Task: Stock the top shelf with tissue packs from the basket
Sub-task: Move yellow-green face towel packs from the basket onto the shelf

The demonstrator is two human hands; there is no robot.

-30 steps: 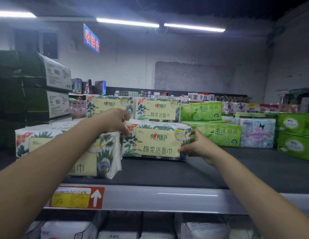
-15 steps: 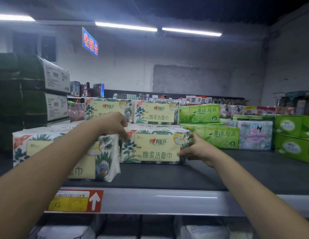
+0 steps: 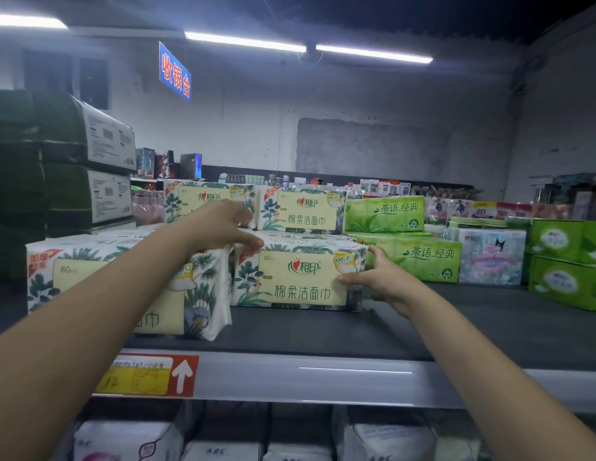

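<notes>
A tissue pack (image 3: 300,277) with a cream label and leaf print lies on the dark top shelf (image 3: 323,331), set back from the front edge. My left hand (image 3: 220,224) reaches over a neighbouring pack (image 3: 203,294) and holds the centre pack's top left corner with curled fingers. My right hand (image 3: 379,277) grips its right end, thumb on the front face. Two more matching packs (image 3: 306,211) stand behind. The basket is out of view.
Green tissue packs (image 3: 419,254) and a pastel pack (image 3: 489,257) sit to the right, with green boxes (image 3: 569,264) at the far right. Dark stacked cartons (image 3: 74,161) rise on the left. A price tag (image 3: 147,374) marks the shelf's front rail; white packs (image 3: 130,440) fill the shelf below.
Both hands stay on the centre pack, which has hardly shifted. My right thumb has crept a little further across the front face.
</notes>
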